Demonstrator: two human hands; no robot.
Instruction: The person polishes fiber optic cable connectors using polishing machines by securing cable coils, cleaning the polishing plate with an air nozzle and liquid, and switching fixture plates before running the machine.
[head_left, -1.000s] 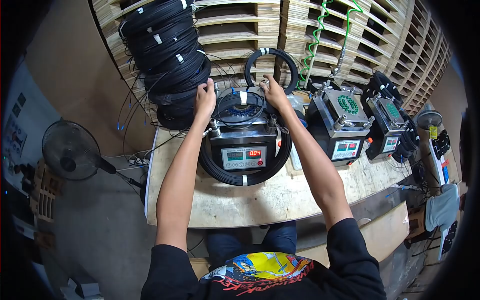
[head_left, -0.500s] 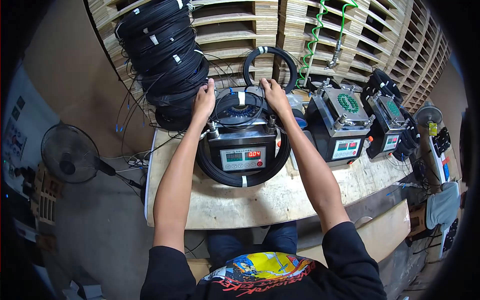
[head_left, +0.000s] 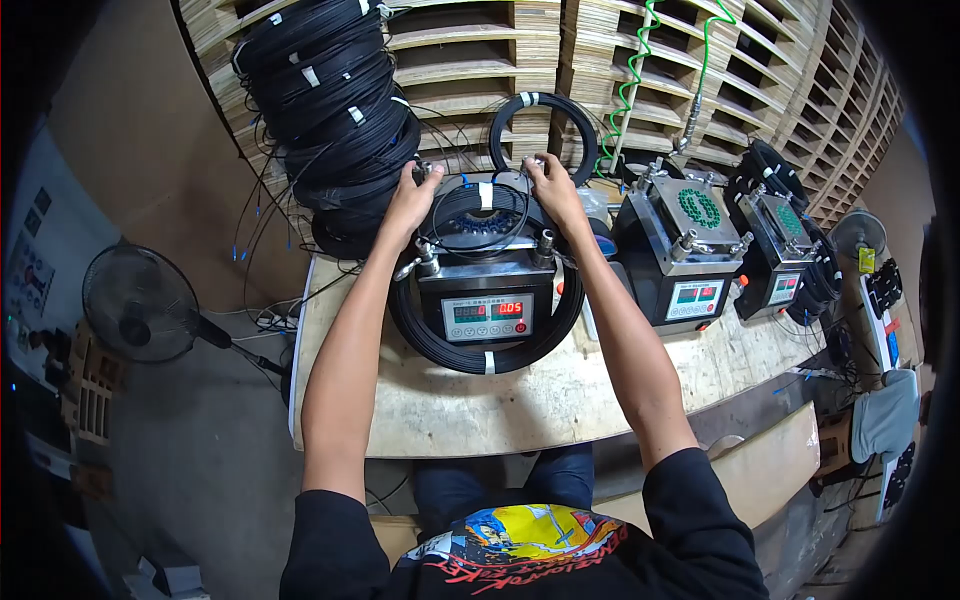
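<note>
In the head view a fiber polishing machine (head_left: 487, 315) with a lit red display stands on the bench. At its far left corner my left hand (head_left: 412, 202) is closed on a metal clamp knob (head_left: 425, 167). My right hand (head_left: 557, 194) pinches the matching knob at the far right corner, partly hidden by the fingers. Two more metal knobs rise from the near corners, one being the front right knob (head_left: 546, 242). A small coil of black cable (head_left: 487, 242) with a white tie lies on top, and a larger black cable coil (head_left: 489, 362) hangs around the machine's front.
A tall stack of black cable coils (head_left: 330, 130) stands at the back left. Two similar machines are to the right, the nearer machine (head_left: 690, 250) with a round green pattern on top. Wooden pallets (head_left: 450, 60) line the back. A fan (head_left: 140, 305) stands left of the bench (head_left: 420, 420).
Both hands have shifted slightly at the far corners, and the metal knobs now show at their fingertips. The red reading went from 0.04 to 0.05, and the left display now shows a lit digit.
</note>
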